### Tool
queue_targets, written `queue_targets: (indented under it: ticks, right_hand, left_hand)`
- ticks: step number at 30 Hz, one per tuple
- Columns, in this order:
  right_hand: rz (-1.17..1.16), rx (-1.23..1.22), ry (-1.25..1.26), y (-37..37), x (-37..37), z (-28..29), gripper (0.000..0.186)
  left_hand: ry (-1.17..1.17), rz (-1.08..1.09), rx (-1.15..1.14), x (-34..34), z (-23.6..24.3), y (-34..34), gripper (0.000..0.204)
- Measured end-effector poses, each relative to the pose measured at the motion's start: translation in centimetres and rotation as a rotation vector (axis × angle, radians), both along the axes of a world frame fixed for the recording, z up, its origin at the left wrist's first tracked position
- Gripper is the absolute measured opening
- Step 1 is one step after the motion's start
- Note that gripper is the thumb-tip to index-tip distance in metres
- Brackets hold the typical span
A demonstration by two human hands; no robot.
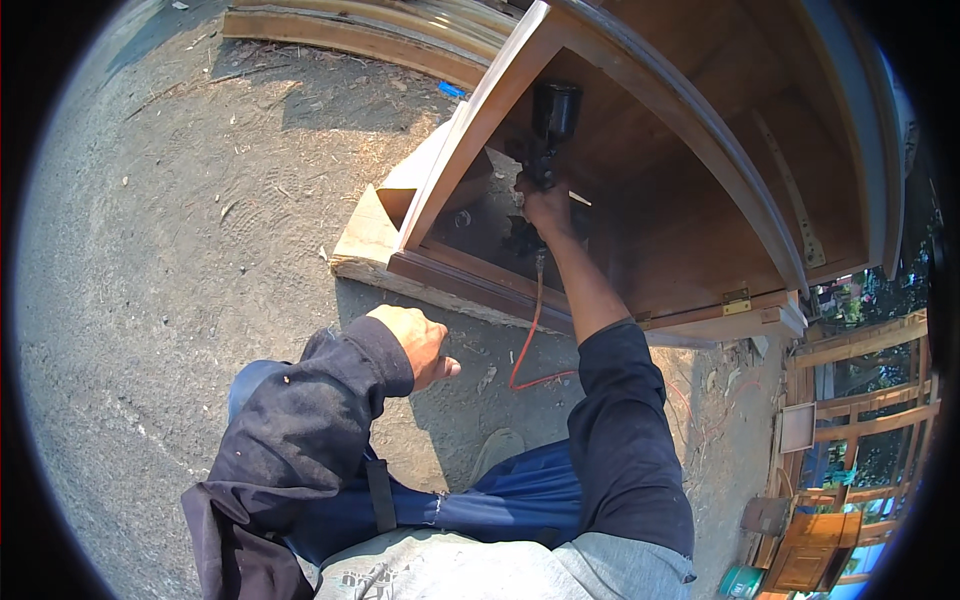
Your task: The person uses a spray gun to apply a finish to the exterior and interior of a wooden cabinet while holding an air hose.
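A black spray gun is held in the right hand, whose fingers are clamped around its grip. The gun lies just beyond the wrist, inside the frame of a wooden cabinet, and its dark, rounded cup is seen above the hand. From below the grip, a thin orange hose is hung over the cabinet's near edge and bent sharply to the right on the ground.

The left hand is held outside the cabinet, well apart from the gun. Its fingers are loosely bent, the thumb is set away from them, and nothing is seen in its grasp; the palm is hidden.

The cabinet is made of reddish-brown wood, with smooth, flat inner panels and paler, squared rails. A brass-coloured hinge is fixed at its near right edge. By the left corner, a pale, rough-edged wooden block is seen. The ground is grey, gritty and strewn with small debris. Long planks are stacked beyond it. The forearms are covered by dark cloth sleeves, the right one ending below the elbow.
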State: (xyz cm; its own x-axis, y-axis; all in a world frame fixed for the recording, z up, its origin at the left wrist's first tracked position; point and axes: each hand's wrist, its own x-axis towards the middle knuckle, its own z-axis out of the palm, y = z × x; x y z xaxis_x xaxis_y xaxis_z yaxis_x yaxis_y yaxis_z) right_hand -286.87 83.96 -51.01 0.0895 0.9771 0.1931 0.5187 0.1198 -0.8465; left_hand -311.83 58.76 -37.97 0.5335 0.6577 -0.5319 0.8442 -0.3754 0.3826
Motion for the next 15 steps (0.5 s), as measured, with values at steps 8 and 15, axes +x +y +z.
queue_targets:
  ticks: [8, 15]
  right_hand:
    - [-0.170, 0.155, -0.446, -2.3, 4.7, 2.1, 0.036]
    - [-0.385, 0.214, -0.529, -4.4, 13.5, 2.6, 0.052]
  left_hand:
    - [-0.040, -0.017, 0.011, -0.3, 0.8, -0.5, 0.065]
    - [-0.061, -0.082, -0.019, 1.1, 0.3, 0.0, 0.065]
